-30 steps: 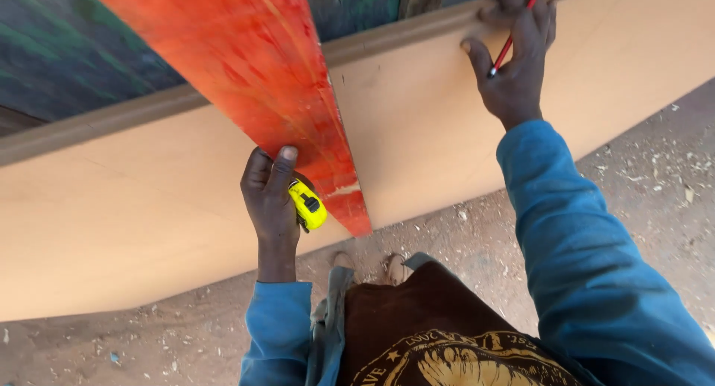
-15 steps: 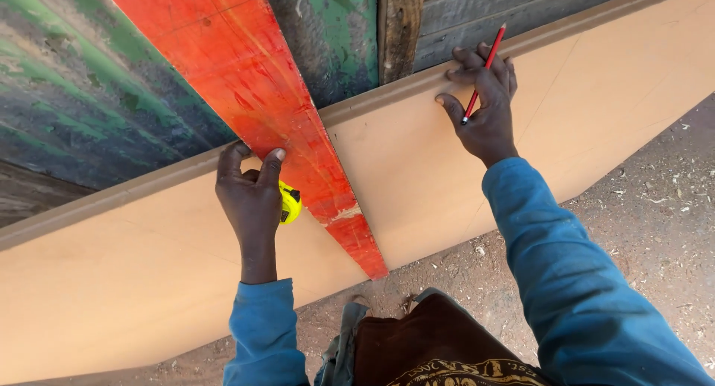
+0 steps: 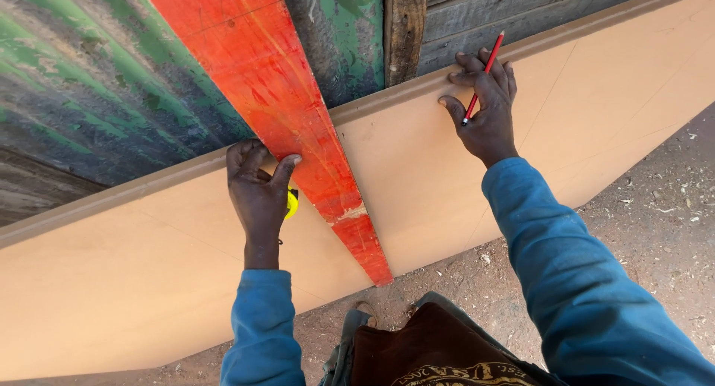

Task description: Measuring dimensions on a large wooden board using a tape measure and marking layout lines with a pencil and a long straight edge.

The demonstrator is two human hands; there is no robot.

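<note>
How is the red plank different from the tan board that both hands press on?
The red plank is narrow, painted bright red with worn, scratched paint; the tan board is wide, plain and smooth. The red plank runs steeply across the view and ends in front of the tan board, while the tan board stands on edge on the dirt ground. Both lean toward the green wall.

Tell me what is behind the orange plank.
Behind the orange plank stands the tan board, and above it a green corrugated wall. The left hand holds a yellow tape measure beside it. The strip the plank covers cannot be seen.
</note>
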